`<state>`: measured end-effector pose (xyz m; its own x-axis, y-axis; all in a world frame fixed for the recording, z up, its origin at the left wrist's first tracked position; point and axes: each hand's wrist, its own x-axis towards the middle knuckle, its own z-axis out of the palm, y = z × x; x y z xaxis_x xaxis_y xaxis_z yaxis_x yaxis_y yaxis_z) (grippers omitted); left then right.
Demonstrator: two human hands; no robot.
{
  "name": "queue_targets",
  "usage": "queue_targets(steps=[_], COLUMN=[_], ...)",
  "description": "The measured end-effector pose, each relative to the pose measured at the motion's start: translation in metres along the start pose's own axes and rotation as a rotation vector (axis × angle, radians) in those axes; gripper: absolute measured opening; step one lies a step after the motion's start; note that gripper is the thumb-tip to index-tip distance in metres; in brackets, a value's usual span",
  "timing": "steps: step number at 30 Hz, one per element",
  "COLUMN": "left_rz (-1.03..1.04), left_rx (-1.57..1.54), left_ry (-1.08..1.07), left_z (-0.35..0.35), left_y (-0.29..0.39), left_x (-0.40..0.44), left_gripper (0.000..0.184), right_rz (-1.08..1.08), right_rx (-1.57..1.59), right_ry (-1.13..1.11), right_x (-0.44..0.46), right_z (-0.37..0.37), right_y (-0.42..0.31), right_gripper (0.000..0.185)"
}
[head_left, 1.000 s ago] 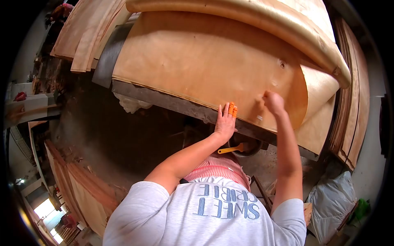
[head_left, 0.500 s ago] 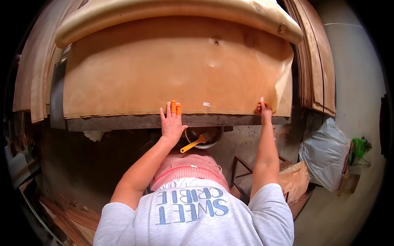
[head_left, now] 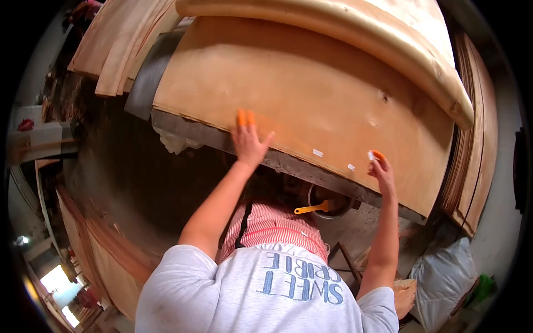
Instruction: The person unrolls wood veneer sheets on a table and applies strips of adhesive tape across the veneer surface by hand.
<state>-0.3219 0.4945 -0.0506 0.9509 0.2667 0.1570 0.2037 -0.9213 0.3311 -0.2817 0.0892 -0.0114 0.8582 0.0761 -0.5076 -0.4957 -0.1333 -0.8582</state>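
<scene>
The big flat wood sheet [head_left: 300, 94] is in front of the person, and both hands are at its near side. The left hand [head_left: 251, 145] is open wide, with its fingers spread out and its palm facing down. Its fingers are over the near edge of the wood sheet, toward the left, and two of them have orange covers [head_left: 246, 118] on. The right hand [head_left: 382, 171] is over the near right part of the wood sheet. Its fingers are pinched close together and hold a little white piece [head_left: 371, 156] at the tips. I cannot tell if this hand touches the wood. There is orange on this hand too. Two more small white bits lie on the wood sheet near its front edge, between the hands: one white bit [head_left: 317, 152] in the middle, and another white bit [head_left: 351, 166] just beside the right hand. A big curled roll [head_left: 327, 23] of pale wood goes along the far side of the wood sheet. Under its near edge is a thick gray slab [head_left: 194, 129]. Lower down, in front of the wood sheet, a round pot [head_left: 336, 215] has a yellow brush [head_left: 311, 209] leaning in it. More wood sheets are piled past its left end and its right end.
</scene>
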Motion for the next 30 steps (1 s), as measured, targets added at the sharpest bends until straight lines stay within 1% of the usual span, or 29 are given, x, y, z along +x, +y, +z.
queue_targets(steps=[1,2,3,6,7,8,10,11,13,16,19,22,25,28,30], left_rz=[-0.082,-0.068,-0.052,0.038,0.048,0.058,0.079,0.091,0.120,0.123,0.140,0.225,0.273,0.278,0.267], left_rx=[-0.004,0.065,0.133,0.118,0.114,0.109,0.074,0.074,0.073,-0.015,-0.096,-0.132,-0.071,-0.022,0.017], left_ry=[0.042,-0.026,-0.096,-0.104,-0.120,-0.136,-0.157,-0.169,-0.193,-0.208,-0.193,-0.193,-0.299,-0.308,-0.337], left_z=[0.004,0.005,0.006,-0.001,-0.002,-0.004,-0.008,-0.009,-0.012,-0.018,-0.018,-0.015,-0.015,-0.015,-0.013], left_y=[-0.022,-0.040,-0.052,-0.059,-0.061,-0.063,-0.066,-0.068,-0.071,-0.075,-0.078,-0.079,-0.076,-0.074,-0.073], left_x=[0.005,0.009,0.010,0.002,-0.001,-0.004,-0.007,-0.008,-0.010,-0.012,-0.008,-0.003,0.000,0.000,-0.001], left_gripper=[0.092,0.093,0.095,0.093,0.093,0.093,0.091,0.091,0.090,0.087,0.085,0.085,0.085,0.086,0.086], right_rz=[0.004,0.014,0.003,0.012,-0.009,-0.087,-0.183,-0.197,-0.262,-0.279,-0.268,-0.394,-0.361,-0.267,-0.291], right_rx=[-0.045,-0.077,-0.069,-0.082,-0.159,-0.163,-0.264,-0.341,-0.497,-0.503,-0.681,-0.714,-0.720,-1.008,-0.971], right_ry=[-0.087,-0.209,-0.267,-0.419,-0.445,-0.469,-0.447,-0.451,-0.365,-0.282,-0.170,-0.085,-0.026,0.065,0.108], right_x=[0.007,0.019,0.026,0.049,0.058,0.066,0.079,0.080,0.089,0.090,0.094,0.091,0.087,0.068,0.058], right_z=[0.025,0.045,0.074,0.155,0.181,0.207,0.254,0.273,0.306,0.340,0.353,0.356,0.359,0.357,0.341], right_y=[-0.006,-0.004,-0.007,-0.012,-0.012,-0.007,-0.001,-0.007,-0.004,-0.005,-0.003,0.001,-0.002,-0.025,-0.016], right_gripper=[0.027,0.026,0.024,0.022,0.021,0.019,0.015,0.015,0.020,0.022,0.019,0.022,0.024,0.024,0.023])
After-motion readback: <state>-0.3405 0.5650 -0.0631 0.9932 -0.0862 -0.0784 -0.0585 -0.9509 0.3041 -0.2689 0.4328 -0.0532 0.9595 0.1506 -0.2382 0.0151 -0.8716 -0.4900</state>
